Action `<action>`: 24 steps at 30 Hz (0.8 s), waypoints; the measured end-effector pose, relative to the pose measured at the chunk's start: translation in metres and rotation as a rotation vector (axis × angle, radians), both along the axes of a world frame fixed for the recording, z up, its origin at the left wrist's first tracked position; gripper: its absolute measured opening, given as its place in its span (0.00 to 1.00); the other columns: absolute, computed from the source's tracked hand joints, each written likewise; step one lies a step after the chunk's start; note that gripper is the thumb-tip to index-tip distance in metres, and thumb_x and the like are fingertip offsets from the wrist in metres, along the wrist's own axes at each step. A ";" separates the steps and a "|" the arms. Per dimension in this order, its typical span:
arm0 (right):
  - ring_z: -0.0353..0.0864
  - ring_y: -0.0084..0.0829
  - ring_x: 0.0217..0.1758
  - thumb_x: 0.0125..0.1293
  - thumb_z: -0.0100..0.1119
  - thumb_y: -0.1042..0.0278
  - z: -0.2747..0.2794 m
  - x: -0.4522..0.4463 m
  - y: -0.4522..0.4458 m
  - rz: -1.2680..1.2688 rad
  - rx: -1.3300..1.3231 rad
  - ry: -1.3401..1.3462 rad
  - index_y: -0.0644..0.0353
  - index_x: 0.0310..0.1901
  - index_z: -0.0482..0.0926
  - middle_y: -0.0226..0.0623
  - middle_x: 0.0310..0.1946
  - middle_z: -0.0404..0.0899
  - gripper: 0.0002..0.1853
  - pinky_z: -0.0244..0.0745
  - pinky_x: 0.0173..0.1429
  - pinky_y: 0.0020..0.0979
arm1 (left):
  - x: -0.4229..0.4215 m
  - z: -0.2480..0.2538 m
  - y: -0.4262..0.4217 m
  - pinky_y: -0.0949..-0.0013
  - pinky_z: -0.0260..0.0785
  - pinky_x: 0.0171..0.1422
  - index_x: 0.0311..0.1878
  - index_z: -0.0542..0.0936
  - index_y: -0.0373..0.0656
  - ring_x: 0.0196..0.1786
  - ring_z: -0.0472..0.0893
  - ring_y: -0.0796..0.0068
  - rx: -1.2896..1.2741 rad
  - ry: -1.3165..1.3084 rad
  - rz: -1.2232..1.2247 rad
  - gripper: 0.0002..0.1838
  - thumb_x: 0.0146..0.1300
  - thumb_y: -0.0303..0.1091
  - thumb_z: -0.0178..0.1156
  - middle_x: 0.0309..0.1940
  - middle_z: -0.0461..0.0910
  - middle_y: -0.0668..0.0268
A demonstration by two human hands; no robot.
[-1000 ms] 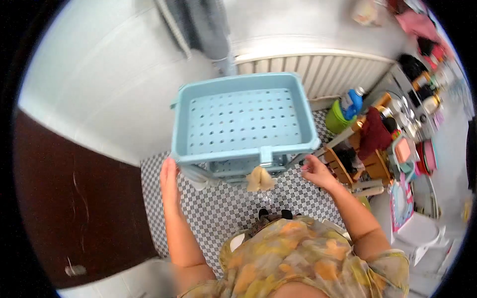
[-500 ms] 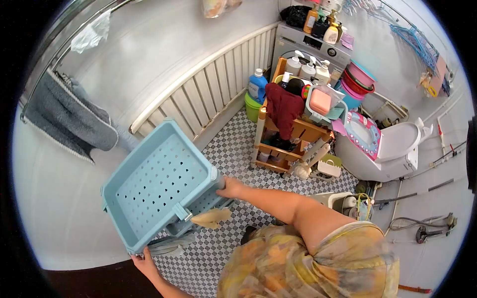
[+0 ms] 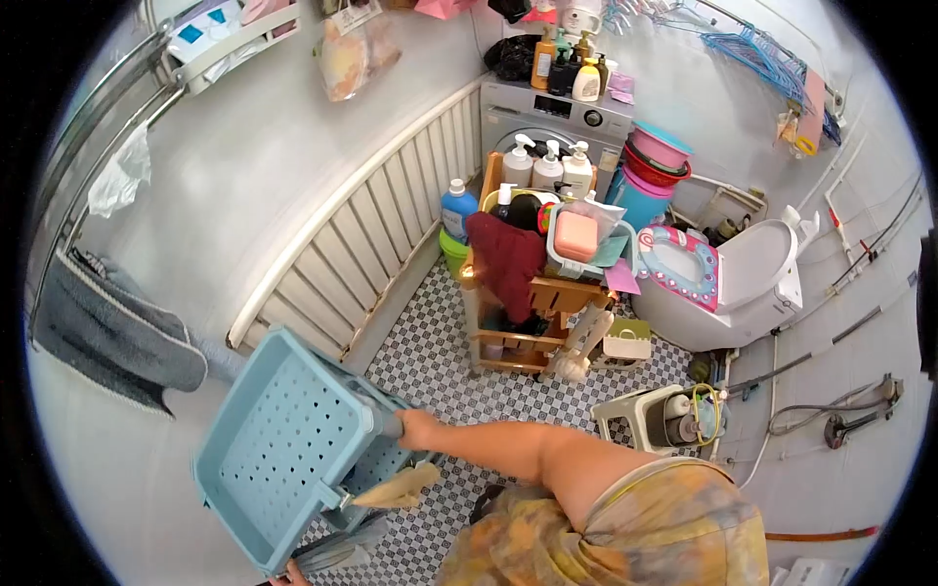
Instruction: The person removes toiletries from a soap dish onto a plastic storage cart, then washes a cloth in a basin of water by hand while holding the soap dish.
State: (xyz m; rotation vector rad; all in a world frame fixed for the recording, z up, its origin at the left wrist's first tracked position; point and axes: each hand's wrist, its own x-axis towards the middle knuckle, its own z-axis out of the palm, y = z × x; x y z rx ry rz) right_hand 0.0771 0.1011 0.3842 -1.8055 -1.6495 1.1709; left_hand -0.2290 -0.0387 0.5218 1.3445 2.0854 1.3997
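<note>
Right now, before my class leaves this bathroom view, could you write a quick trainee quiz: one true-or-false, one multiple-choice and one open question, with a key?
1. True or false: the right hand touches the light-blue storage rack.
2. What colour is the cloth draped over the wooden shelf unit?
a) Yellow
b) Dark red
c) White
3. Which appliance stands behind the wooden shelf unit, with bottles on top?

Key:
1. True; it is at one corner.
2. b) Dark red.
3. A washing machine.
</note>
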 end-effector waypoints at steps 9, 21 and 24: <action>0.77 0.43 0.38 0.40 0.61 0.70 0.010 -0.002 0.016 0.064 0.033 0.005 0.54 0.38 0.75 0.45 0.31 0.77 0.18 0.72 0.43 0.37 | -0.042 -0.042 0.000 0.60 0.61 0.53 0.56 0.65 0.34 0.50 0.69 0.61 -0.181 0.079 0.128 0.27 0.56 0.36 0.59 0.49 0.70 0.53; 0.77 0.44 0.40 0.38 0.60 0.73 0.007 -0.018 0.072 0.191 0.070 0.001 0.55 0.41 0.76 0.47 0.33 0.77 0.21 0.72 0.43 0.38 | -0.019 -0.037 0.001 0.71 0.62 0.50 0.48 0.70 0.32 0.42 0.72 0.73 -0.078 0.039 0.165 0.17 0.55 0.26 0.58 0.40 0.74 0.61; 0.77 0.44 0.39 0.40 0.59 0.74 0.019 -0.018 0.074 0.155 0.031 0.007 0.55 0.41 0.76 0.46 0.32 0.77 0.21 0.72 0.43 0.38 | -0.016 -0.039 0.002 0.71 0.62 0.50 0.48 0.70 0.32 0.42 0.72 0.73 -0.011 -0.045 0.154 0.17 0.55 0.26 0.58 0.40 0.74 0.61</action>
